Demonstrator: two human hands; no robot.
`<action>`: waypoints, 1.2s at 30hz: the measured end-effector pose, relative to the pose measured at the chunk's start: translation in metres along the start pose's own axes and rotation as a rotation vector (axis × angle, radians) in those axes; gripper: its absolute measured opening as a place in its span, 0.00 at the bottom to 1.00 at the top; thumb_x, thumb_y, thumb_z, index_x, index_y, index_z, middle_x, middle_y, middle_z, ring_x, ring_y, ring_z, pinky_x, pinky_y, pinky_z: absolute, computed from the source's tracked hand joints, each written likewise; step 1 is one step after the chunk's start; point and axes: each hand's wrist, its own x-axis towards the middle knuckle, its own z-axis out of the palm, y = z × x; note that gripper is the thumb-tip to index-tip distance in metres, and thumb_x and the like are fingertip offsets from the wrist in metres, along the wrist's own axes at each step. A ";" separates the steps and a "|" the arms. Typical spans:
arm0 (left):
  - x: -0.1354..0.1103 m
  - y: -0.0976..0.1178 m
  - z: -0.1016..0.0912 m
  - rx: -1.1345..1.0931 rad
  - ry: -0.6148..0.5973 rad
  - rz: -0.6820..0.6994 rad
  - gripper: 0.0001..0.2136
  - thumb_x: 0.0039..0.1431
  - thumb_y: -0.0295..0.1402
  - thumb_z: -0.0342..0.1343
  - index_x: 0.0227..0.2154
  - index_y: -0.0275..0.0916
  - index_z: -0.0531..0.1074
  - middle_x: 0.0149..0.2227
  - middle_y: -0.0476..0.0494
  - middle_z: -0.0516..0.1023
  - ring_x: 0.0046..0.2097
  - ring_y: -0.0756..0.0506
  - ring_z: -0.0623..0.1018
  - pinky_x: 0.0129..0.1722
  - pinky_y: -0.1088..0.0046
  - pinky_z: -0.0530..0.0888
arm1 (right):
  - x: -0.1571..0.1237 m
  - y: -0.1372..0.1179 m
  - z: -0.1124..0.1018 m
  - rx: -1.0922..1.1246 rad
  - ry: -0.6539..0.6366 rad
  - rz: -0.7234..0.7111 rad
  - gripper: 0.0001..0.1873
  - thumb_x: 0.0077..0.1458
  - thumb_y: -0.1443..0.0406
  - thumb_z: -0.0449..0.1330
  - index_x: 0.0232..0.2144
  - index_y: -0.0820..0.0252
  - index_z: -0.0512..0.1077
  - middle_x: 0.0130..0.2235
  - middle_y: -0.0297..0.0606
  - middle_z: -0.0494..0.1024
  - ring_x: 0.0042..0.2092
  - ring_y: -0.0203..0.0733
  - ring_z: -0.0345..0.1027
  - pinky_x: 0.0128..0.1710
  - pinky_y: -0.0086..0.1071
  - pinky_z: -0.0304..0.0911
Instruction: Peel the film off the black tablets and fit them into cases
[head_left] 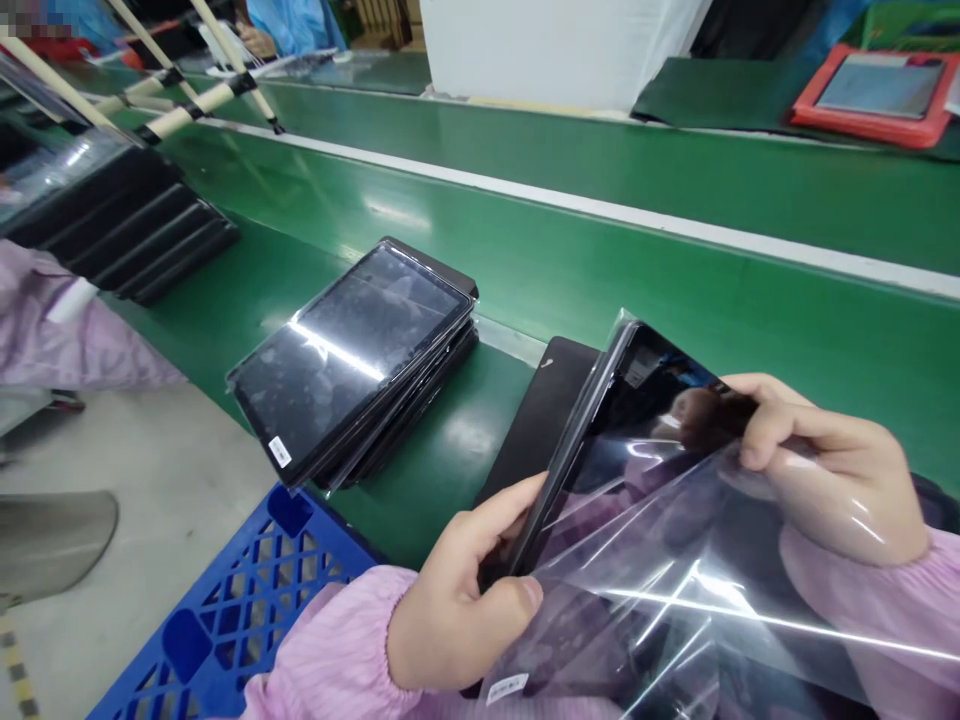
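1. A dark tablet (600, 450) is held tilted on edge at lower right of the frame, partly sheathed in clear plastic film (675, 610).
2. A white barcode label (507, 688) is carried low on the film; its print cannot be read.
3. The left hand (457, 600) is closed around the tablet's lower edge, with the thumb pressed across the front.
4. The right hand (840, 470) is curled over the film at the tablet's far side, gripping both.
5. A black case (536, 430) is laid just behind the hands on a green conveyor belt (570, 290).
6. A stack of film-wrapped tablets (352, 365) is placed at centre; its barcode label (280, 452) is illegible.
7. A blue plastic crate (225, 610) is seen at lower left.
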 end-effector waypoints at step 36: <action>0.020 0.004 -0.010 -0.218 0.079 -0.213 0.19 0.41 0.25 0.52 0.36 0.38 0.83 0.27 0.49 0.72 0.31 0.50 0.65 0.30 0.77 0.60 | -0.007 -0.020 0.009 -0.032 0.077 -0.157 0.13 0.46 0.74 0.60 0.16 0.54 0.67 0.33 0.36 0.74 0.39 0.46 0.70 0.33 0.39 0.65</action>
